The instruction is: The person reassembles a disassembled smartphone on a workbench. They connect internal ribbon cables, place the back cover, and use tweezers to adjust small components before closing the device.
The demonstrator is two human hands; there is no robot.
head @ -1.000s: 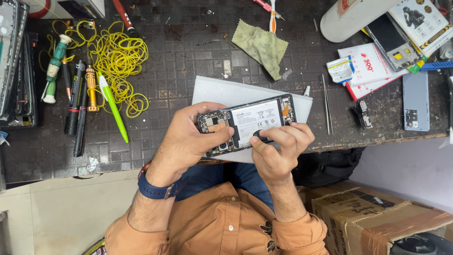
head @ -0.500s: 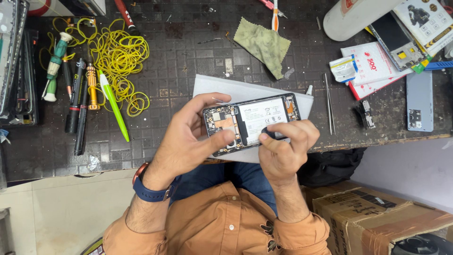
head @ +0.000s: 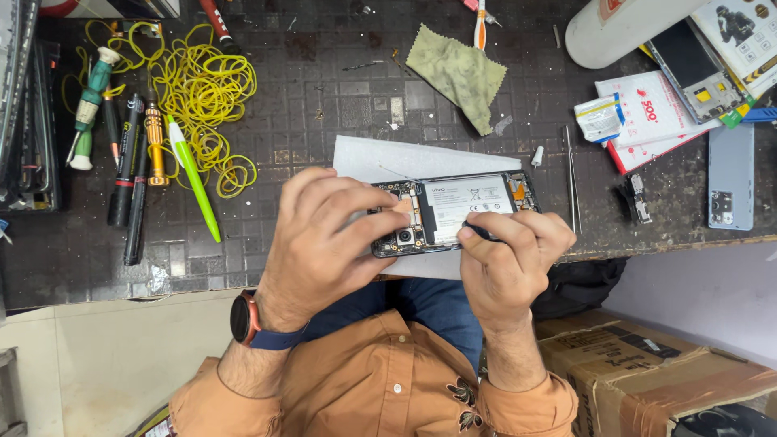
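An opened smartphone with its back cover off shows a white battery and a circuit board with a camera. It lies over a white sheet at the near edge of the dark workbench. My left hand grips the phone's left, camera end, thumb on the board. My right hand pinches a small dark tool against the phone's lower edge by the battery. The tool's tip is hidden by my fingers.
Yellow rubber bands, screwdrivers and a green pen lie at the left. A green cloth, tweezers, a light blue phone back cover, packets and another phone sit at the right. A cardboard box stands below the bench edge.
The phone has levelled out from a slight tilt and sits a little lower. My right hand has slid along its lower edge with the tool. My left hand keeps its grip.
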